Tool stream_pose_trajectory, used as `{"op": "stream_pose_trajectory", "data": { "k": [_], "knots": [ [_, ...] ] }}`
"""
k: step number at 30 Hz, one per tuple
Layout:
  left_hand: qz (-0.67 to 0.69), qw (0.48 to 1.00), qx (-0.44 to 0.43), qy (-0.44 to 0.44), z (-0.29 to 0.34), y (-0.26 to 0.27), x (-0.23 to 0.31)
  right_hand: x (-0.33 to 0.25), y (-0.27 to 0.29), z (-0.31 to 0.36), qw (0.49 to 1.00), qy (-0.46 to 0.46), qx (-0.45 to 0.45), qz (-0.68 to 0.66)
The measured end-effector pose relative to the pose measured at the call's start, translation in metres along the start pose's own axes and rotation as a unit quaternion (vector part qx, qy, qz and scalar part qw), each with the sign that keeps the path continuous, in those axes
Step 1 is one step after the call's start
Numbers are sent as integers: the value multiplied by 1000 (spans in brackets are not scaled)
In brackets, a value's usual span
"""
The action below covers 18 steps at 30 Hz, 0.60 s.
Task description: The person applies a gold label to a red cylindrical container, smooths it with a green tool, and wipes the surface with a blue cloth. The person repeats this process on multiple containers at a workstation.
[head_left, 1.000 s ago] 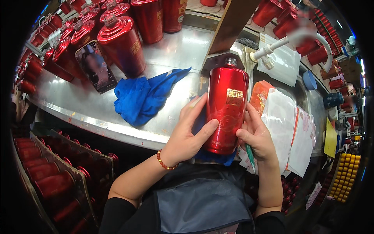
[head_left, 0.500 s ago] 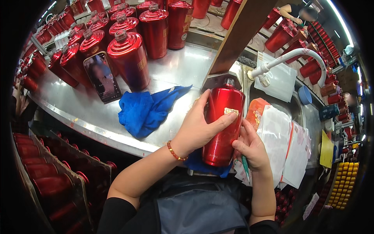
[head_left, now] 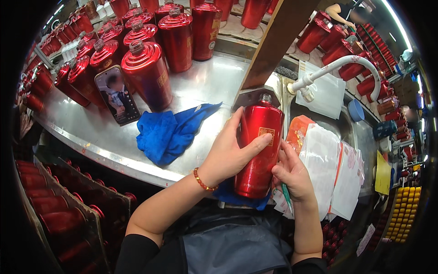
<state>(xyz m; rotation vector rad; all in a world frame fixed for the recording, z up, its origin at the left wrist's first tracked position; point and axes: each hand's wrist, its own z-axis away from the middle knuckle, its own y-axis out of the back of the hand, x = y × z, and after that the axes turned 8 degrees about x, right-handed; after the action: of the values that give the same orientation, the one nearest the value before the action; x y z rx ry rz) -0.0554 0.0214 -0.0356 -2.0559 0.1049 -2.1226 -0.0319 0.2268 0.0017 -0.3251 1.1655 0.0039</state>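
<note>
In front of me stands a glossy red bottle [head_left: 259,157] with a gold square emblem and a bare clear glass neck, tilted slightly. My left hand [head_left: 232,153] wraps round it from the left, thumb lying across the front beside the emblem. At the bottle's lower right is my right hand [head_left: 294,176], its fingers curled against that side. A slim green pen-like tool [head_left: 286,195] sticks out below the right fingers, pointing down; its exact kind I cannot make out. Under the bottle's base lies a blue cloth [head_left: 228,192].
A crumpled blue cloth [head_left: 164,134] and a propped phone [head_left: 117,95] are on the metal counter [head_left: 205,91]. Many red bottles [head_left: 148,75] crowd behind. White sheets [head_left: 326,160] lie to the right, below a white tap [head_left: 337,66]. A brown post [head_left: 278,41] rises ahead.
The view has shifted slightly, and the bottle sits a little lower and further left, turned so its emblem shows more fully. Both hands keep their hold. The phone's picture has changed.
</note>
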Motion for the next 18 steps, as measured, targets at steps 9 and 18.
{"op": "stream_pose_trajectory", "data": {
  "k": [9, 18],
  "knots": [
    [85, 995, -52, 31, 4, 4, 13, -1, 2, 1, 1000, -4, -2, -3],
    [27, 999, -45, 2, 38, 19, 0, 1, 6, -1, 1000, -7, -2, 20]
  ]
}}
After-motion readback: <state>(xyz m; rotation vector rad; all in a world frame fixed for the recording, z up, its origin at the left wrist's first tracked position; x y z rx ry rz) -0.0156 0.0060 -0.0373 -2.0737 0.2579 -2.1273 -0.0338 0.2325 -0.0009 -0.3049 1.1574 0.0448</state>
